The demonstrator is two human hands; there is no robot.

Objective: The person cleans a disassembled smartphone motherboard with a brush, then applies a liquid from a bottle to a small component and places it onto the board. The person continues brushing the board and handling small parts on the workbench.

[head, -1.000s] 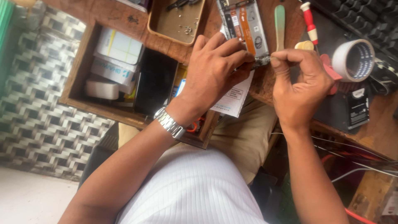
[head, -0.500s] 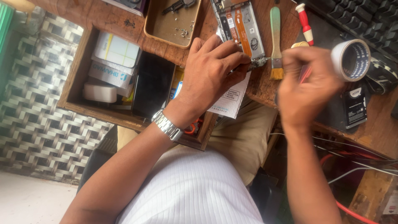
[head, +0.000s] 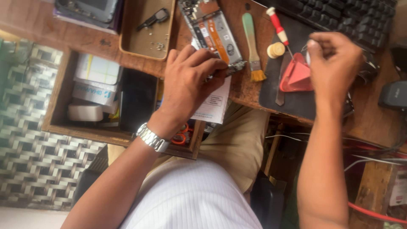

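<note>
Left hand (head: 190, 82) presses down on opened phone (head: 214, 36), fingers closed on its lower end, on table (head: 250, 91). Right hand (head: 335, 63), right of phone, pinches something small, maybe tape; hard to see. Brush (head: 253, 46) lies between. Next move needs steady phone.

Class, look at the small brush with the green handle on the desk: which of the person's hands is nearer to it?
Left. The left hand rests on the opened phone, just beside the brush. The right hand is farther off, past the red screwdriver, over the dark mat.
</note>
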